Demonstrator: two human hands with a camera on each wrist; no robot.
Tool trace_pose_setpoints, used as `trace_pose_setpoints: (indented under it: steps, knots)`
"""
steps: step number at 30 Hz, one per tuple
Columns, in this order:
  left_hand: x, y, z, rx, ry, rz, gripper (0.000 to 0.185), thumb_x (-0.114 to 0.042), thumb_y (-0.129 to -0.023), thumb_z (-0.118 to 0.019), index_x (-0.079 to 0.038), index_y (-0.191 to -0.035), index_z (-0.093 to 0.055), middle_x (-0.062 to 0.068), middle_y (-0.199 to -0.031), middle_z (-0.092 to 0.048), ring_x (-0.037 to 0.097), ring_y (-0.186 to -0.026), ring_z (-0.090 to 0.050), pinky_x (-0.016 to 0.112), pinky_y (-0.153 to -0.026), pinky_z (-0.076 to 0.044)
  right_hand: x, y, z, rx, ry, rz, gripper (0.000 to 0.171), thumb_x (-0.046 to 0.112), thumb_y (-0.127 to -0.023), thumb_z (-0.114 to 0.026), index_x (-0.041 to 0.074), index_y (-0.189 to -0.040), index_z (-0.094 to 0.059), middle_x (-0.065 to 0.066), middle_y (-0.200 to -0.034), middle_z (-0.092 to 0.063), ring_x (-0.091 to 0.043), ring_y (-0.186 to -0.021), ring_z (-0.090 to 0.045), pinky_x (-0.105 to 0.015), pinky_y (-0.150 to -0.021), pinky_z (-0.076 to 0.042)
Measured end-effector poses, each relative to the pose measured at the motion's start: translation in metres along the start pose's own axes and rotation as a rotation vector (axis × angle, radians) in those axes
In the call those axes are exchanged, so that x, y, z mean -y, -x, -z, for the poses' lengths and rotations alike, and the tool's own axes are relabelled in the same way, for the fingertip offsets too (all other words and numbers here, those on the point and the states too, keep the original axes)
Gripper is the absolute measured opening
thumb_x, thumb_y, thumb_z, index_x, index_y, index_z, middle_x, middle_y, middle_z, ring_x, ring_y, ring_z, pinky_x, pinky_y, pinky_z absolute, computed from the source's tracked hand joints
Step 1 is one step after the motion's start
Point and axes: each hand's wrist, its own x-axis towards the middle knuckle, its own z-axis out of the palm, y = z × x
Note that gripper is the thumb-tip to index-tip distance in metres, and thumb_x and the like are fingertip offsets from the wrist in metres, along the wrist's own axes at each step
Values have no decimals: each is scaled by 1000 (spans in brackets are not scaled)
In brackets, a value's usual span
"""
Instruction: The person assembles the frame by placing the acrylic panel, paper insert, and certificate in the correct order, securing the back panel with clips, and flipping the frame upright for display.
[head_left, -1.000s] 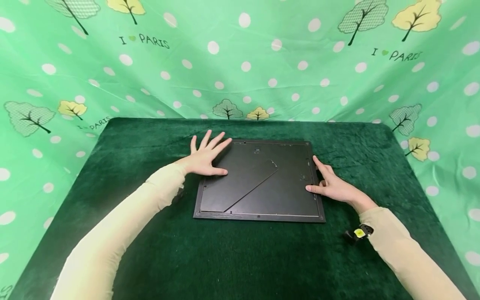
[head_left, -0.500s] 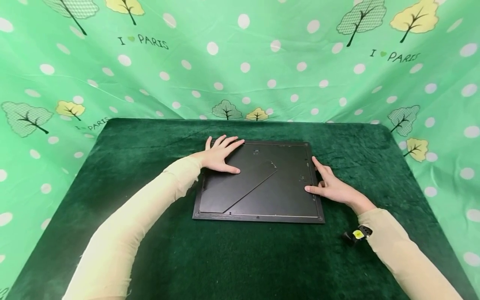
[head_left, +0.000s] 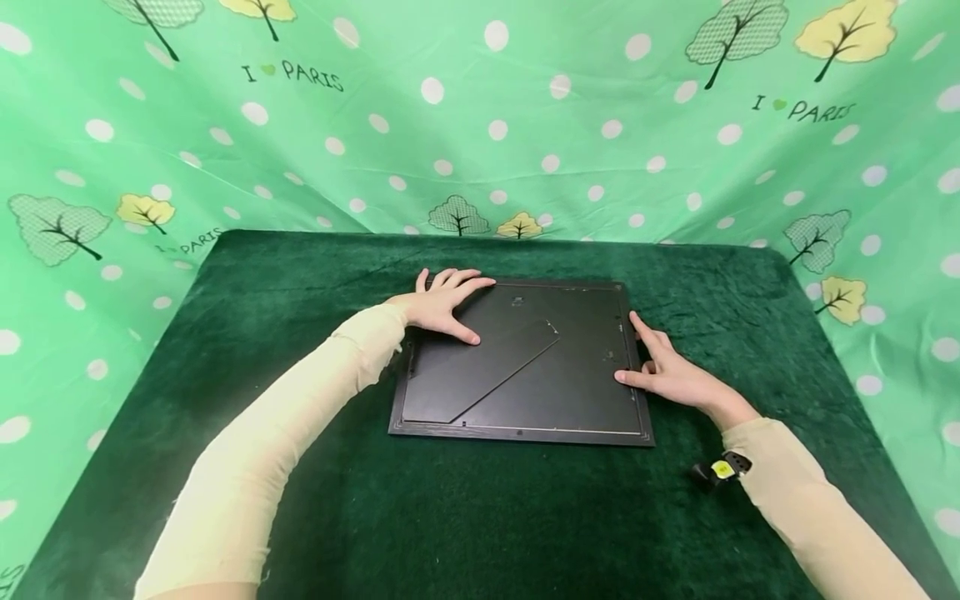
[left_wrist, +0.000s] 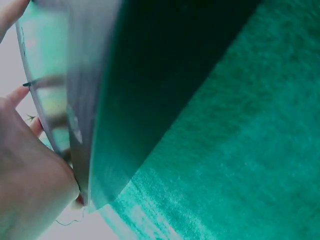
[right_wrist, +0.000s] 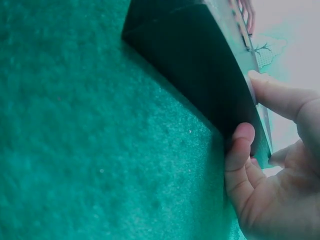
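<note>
A black picture frame (head_left: 517, 383) lies back side up on the table, with a slanted seam across its backing. My left hand (head_left: 442, 310) rests on its far left corner, fingers spread toward the far edge and thumb on the backing. In the left wrist view that hand (left_wrist: 30, 175) lies along the top of the frame (left_wrist: 100, 90). At the right edge, my right hand (head_left: 675, 375) grips the frame. The right wrist view shows the thumb on top and bent fingers against the thick dark side (right_wrist: 185, 65).
Dark green plush cloth (head_left: 480, 517) covers the table around the frame. Behind and beside it hangs a light green curtain (head_left: 525, 108) with white dots and printed trees. A small black-and-yellow device (head_left: 723, 469) sits at the right wrist.
My left hand has slid rightward from the frame's left edge, further over its far left corner. The right hand and the frame stay in about the same place.
</note>
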Motion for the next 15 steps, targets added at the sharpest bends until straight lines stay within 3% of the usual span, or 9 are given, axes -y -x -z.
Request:
trace_pose_setpoints:
  steps: [7, 15]
  knots:
    - [-4, 3, 4, 41, -17, -4, 95, -60, -81, -67, -31, -155, -16, 3, -161, 4, 35, -144, 6, 66, -104, 11, -1, 1, 1, 5, -14, 0, 100, 28, -95, -64, 19, -152, 18, -30, -148, 1, -23, -65, -53, -33, -65, -46]
    - [-16, 4, 11, 135, -242, 59, 89, -65, -88, -55, -31, -156, -9, 6, -161, 7, 38, -144, 0, 66, -107, -2, 1, 0, 0, 16, -21, 3, 100, 27, -95, -63, 19, -152, 19, -29, -147, -1, -24, -66, -53, -33, -66, -46]
